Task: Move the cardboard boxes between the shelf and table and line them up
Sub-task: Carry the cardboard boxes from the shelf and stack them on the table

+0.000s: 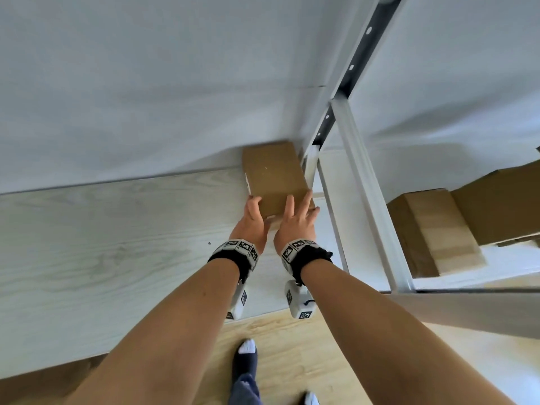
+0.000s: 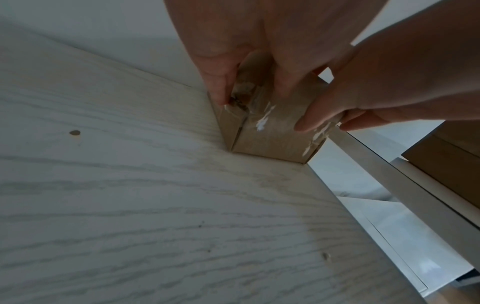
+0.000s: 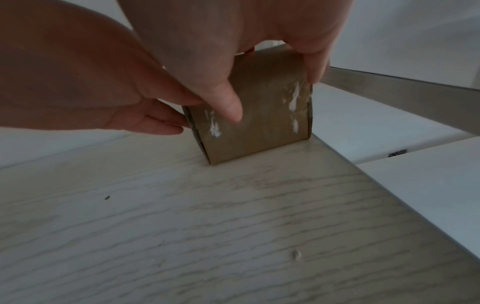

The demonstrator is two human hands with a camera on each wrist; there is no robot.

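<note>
Two hands, left hand and right hand, grip one cardboard box on the table; two boxes shelved

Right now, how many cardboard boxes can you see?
3. One box sits at the table's far right corner, with both hands on it. A second box lies on the shelf, and a larger box sits behind it. Others may be out of view.
</note>
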